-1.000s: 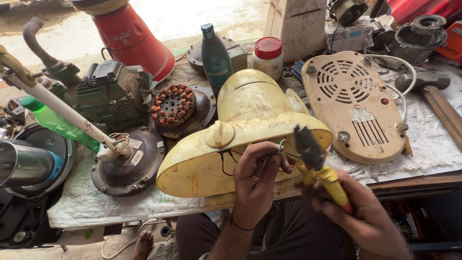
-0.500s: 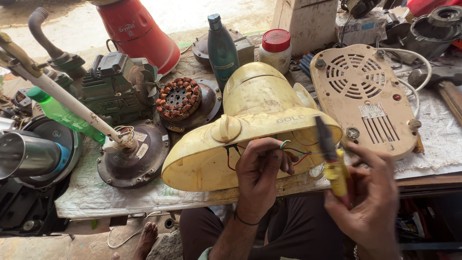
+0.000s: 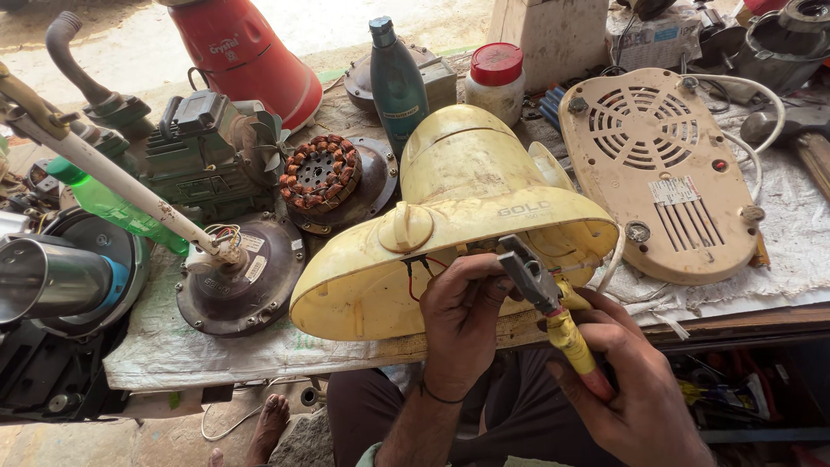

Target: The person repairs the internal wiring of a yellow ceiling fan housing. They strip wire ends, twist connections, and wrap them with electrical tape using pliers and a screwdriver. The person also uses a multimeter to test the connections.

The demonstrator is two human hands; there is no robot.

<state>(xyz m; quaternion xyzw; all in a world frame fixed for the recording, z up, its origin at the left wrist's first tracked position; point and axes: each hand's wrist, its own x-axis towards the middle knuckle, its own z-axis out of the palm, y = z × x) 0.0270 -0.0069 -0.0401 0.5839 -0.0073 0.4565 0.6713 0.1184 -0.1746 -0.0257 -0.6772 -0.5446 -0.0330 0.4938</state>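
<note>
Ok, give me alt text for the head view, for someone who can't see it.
A person's left hand grips the open underside of a yellowed plastic appliance housing on a cluttered workbench, while the right hand holds yellow-handled pliers at its rim. Around it lie a copper-wound stator, a cream vented cover and a dark green bottle.

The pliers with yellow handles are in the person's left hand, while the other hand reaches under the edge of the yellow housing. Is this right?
Not quite. The head view shows the pliers in the right hand, not the left. It is the left hand that reaches under the edge of the yellow housing. The handles are yellow, as you say.
</note>
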